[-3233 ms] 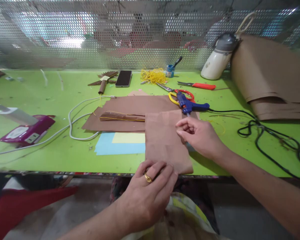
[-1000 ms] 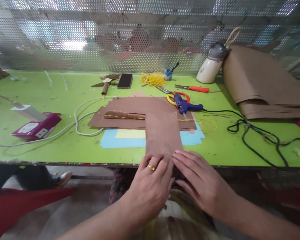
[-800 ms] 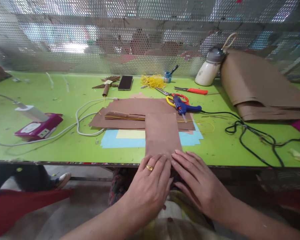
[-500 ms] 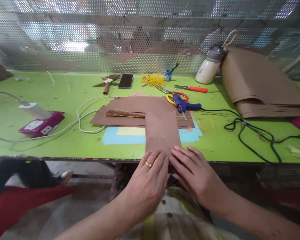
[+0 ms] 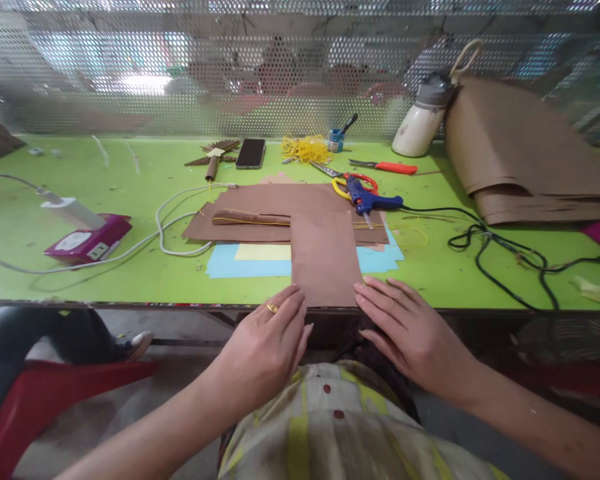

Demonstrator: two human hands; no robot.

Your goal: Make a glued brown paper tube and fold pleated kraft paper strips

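Note:
A folded brown paper strip [image 5: 324,257] lies lengthwise on the green table [image 5: 105,273], its near end at the front edge. My left hand [image 5: 265,343], with a gold ring, rests open at the strip's near left corner, fingers stretched flat. Beside the strip's near right corner my right hand [image 5: 413,333] lies open, fingers flat on the table edge. Neither hand holds anything. Under the strip lie wider brown sheets [image 5: 275,210] and blue and yellow papers [image 5: 245,261].
A blue glue gun [image 5: 373,200] with a black cord [image 5: 500,257], scissors [image 5: 347,181], an orange cutter [image 5: 387,167], yellow thread [image 5: 305,148], a phone [image 5: 251,153], a pink power strip [image 5: 87,240] with a white cable, a white jug [image 5: 425,120] and stacked brown paper [image 5: 525,160] surround the work. Mesh screen behind.
Both hands have slid apart from the middle of the strip's near end to its two corners. Earlier my right hand was up near the glue gun.

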